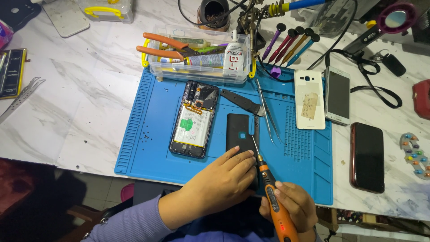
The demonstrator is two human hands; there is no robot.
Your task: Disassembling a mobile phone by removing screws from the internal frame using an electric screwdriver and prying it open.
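Using the blue ribbed work mat [148,134] as the landmark and going left to right: off its left edge, metal tweezers [22,94] are lying on the marble-patterned surface [85,107]. At the mat's far edge a clear plastic box [199,62] is holding orange-handled pliers [163,47] and a white glue bottle [234,56]. On the mat's left half, an opened phone [194,118] is lying face down, its white battery and glossy circuitry bared.

Near the mat's front centre, the left hand [224,181] is pressing flat on a matte black back cover [237,132], fingers spread over its near end, pinning it rather than clasping it. Just to the right, the right hand [291,204] is clenching an orange electric screwdriver [274,204], its thin steel bit touching the cover's right edge beside the left fingertips.

That closeness looks risky: if the bit were skating off the smooth plastic, it could be jabbing a finger or gouging the cover, and small dark specks scattered on the mat could be rolling away.

Further right on the mat, slim tweezers [268,112] and a white back shell [309,99] are resting; beyond its right edge, a silver phone [337,95] and a glossy dark phone [367,157] are lying flat.
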